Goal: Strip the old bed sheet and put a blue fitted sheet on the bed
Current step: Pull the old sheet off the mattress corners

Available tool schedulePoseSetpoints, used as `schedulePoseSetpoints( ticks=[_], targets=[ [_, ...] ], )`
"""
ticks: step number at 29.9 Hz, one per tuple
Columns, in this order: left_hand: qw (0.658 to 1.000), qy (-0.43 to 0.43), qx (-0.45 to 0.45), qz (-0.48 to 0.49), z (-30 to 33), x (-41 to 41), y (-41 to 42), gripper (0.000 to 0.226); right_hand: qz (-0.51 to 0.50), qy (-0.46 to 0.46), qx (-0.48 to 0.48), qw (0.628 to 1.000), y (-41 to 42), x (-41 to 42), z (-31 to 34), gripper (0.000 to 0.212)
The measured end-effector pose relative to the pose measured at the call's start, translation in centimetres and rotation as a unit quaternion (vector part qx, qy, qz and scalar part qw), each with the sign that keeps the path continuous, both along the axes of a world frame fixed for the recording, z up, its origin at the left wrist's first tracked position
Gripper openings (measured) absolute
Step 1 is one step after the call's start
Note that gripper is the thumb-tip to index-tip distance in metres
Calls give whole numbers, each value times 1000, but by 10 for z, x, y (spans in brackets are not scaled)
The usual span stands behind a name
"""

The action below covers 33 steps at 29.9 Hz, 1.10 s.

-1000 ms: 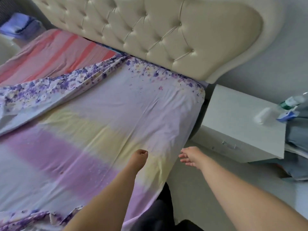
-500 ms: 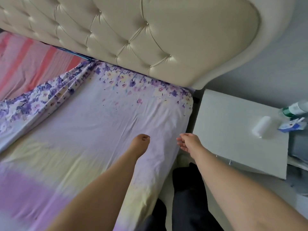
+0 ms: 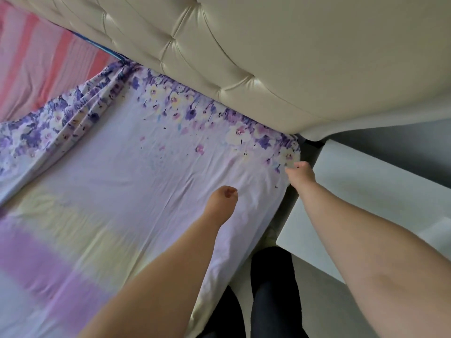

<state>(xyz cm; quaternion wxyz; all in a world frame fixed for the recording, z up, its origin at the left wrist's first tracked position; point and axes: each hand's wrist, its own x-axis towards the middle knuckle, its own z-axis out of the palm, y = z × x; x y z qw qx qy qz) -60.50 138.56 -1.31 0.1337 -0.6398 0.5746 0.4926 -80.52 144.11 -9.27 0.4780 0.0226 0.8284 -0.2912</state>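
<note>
Both arms have moved up the bed over the last second, from mid-edge to the head corner; the view has closed in with them, and the bottles on the nightstand (image 3: 366, 191) have dropped out of frame. Right hand (image 3: 301, 174) now sits at the top-right corner of the old sheet (image 3: 151, 172), right where the floral border meets the gap beside the nightstand; a second ago it hung over the floor well short of that. Its fingers point toward the corner and look loosely bent, apparently touching the fabric edge, but I can't tell whether they've pinched it yet: too small and partly end-on. Left hand (image 3: 223, 198) is curled into a loose fist, holding nothing visible, over the flat lilac area just inboard of the corner; same shape as in the earlier frames, only further up. Old sheet is on the mattress, this corner tucked tight under the headboard (image 3: 244, 57). The far side is already loose: the floral border is bunched in a diagonal fold, and the pink striped layer (image 3: 44, 76) underneath shows at upper left. Read: stripping is partway, and this is the approach to release the near head corner. Next move probably needs fingers hooked under the corner edge and a pull out and toward the foot. Risk: the corner is wedged between headboard and nightstand, little room to work. No blue sheet in view, so the fitting phase hasn't started.
</note>
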Motion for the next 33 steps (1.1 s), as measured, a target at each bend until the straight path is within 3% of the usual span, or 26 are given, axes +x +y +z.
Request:
schedulePoseSetpoints(
  ticks=[3,11,16,20,23,26,33],
  targets=[
    [1000,-14,2,21,-13,-4,-9,28,13,11,20,1000,-21,-12,-22,44],
    [998,1,7,62,-32,-24,-26,25,-32,-82,60,994,-30,-12,-55,73],
    [998,26,11,49,-36,-39,-29,27,58,-12,100,993,-25,-18,-70,58],
    [999,38,9,34,-47,-47,-27,29,-10,16,70,997,-29,-31,-90,45],
    [999,43,14,23,-56,-48,-24,31,-77,4,48,996,-38,-41,-95,64],
    [998,50,25,35,-64,-47,-22,33,-33,3,51,998,-40,-44,-93,78],
    [992,116,35,15,-64,-67,-16,33,-82,58,-106,989,-31,-14,-78,38]
  ],
)
